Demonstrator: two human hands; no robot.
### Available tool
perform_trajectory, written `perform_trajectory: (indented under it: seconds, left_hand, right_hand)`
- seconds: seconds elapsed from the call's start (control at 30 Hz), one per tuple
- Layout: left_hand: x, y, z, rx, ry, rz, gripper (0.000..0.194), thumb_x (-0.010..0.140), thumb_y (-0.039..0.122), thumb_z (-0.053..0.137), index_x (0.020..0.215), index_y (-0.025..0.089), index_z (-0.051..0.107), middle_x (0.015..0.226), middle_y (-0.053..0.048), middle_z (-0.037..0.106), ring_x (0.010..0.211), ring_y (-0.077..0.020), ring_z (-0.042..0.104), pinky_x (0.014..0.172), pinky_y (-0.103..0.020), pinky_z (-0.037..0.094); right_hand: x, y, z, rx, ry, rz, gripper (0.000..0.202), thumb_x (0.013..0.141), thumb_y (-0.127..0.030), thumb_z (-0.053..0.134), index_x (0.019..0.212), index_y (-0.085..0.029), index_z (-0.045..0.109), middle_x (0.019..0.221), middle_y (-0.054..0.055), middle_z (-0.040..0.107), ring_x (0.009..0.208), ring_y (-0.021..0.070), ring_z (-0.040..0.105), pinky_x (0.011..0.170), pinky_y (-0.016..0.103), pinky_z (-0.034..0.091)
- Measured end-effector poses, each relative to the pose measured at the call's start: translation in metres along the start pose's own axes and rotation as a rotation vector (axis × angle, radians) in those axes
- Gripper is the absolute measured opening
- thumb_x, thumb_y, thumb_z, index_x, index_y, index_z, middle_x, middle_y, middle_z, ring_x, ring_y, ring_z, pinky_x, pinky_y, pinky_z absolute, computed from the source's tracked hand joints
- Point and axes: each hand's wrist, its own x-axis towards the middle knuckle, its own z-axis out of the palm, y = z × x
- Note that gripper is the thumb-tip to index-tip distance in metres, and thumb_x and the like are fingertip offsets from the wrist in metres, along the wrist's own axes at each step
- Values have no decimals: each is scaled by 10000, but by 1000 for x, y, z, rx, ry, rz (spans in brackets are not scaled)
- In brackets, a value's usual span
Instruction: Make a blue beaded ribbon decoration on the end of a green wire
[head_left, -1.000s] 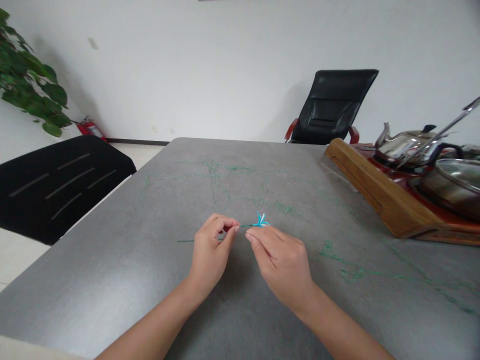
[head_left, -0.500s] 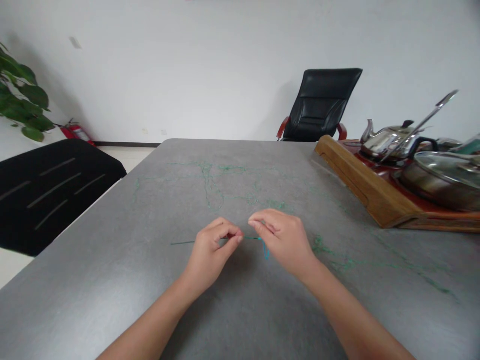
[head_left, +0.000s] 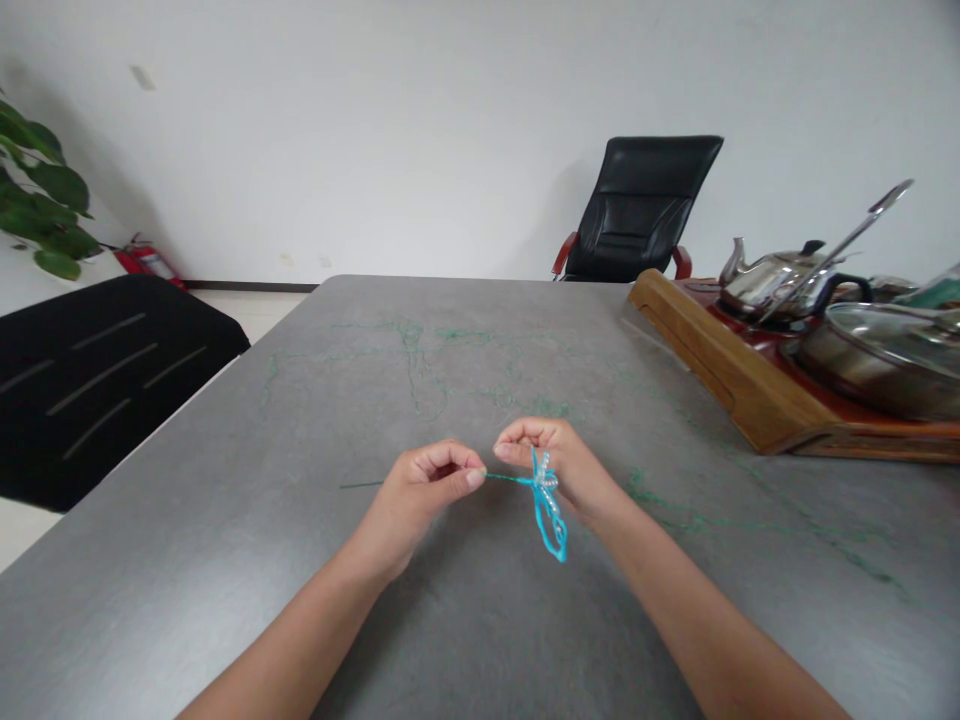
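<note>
My left hand (head_left: 426, 497) is closed in a pinch on a thin green stem (head_left: 505, 477), which lies level and sticks out on both sides of the fingers. At the stem's right end is a bright blue looped flower (head_left: 553, 528) with rows of pale, shiny beads. My right hand (head_left: 583, 480) is just behind the flower, thumb and fingertips pressed together above the stem. Whatever may be between those fingertips is too fine to make out. Tangled green thread (head_left: 410, 345) lies across the table beyond my hands.
More green thread (head_left: 694, 521) trails over the grey table (head_left: 187, 590) on the right. A wooden tea tray (head_left: 712, 375) there carries a steel kettle (head_left: 776, 285) and a lidded pan (head_left: 877, 365). Black chairs (head_left: 649, 205) stand at the far side and left, near a plant (head_left: 45, 200).
The blue flower, mostly hidden behind my right hand before, now shows in front of it. My right hand has shifted slightly behind the flower. My left hand keeps its pinch on the stem.
</note>
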Motion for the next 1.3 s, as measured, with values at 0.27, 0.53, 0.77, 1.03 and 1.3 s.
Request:
perform_trajectory:
  seconds: [0.27, 0.53, 0.77, 1.03, 1.3]
  left_hand:
    - [6, -5, 0, -131, 307, -7, 144, 691, 284, 749, 724, 157, 690, 694, 6, 618, 664, -122, 520, 682, -251, 406]
    - [7, -11, -4, -7, 435, 78, 119, 736, 269, 720, 773, 156, 706, 725, 0, 664, 679, -124, 555, 673, -243, 430]
    - [4, -8, -3, 398, 429, 210, 96, 810, 233, 641, 766, 175, 703, 744, -13, 668, 692, -151, 582, 646, -260, 429]
    - [1, -3, 2, 599, 279, 342, 125, 844, 163, 582, 744, 182, 654, 747, -16, 626, 716, -153, 568, 670, -261, 428]
    - [0, 2, 2, 503, -24, 315, 152, 871, 189, 583, 742, 186, 664, 769, -16, 621, 758, -154, 579, 737, -274, 420]
  right_hand:
    - [-8, 26, 38, 26, -19, -35, 227, 701, -368, 703, 642, -174, 600, 520, -75, 377, 479, 73, 281, 477, 228, 218]
    - [-29, 17, 56, -179, 57, -160, 185, 811, -303, 603, 677, -176, 607, 525, -72, 352, 504, 89, 305, 492, 237, 235]
    - [-42, -2, 48, -634, 165, -535, 187, 891, -176, 518, 773, -180, 663, 620, -25, 591, 559, 108, 518, 564, 237, 367]
    - [-36, -10, 24, -983, 268, -735, 260, 946, -194, 454, 856, -174, 697, 772, 44, 716, 709, 154, 656, 676, 253, 440]
    - [-22, -20, 0, -755, 162, -475, 167, 868, -249, 561, 774, -197, 689, 556, -47, 531, 531, 104, 475, 536, 236, 331]
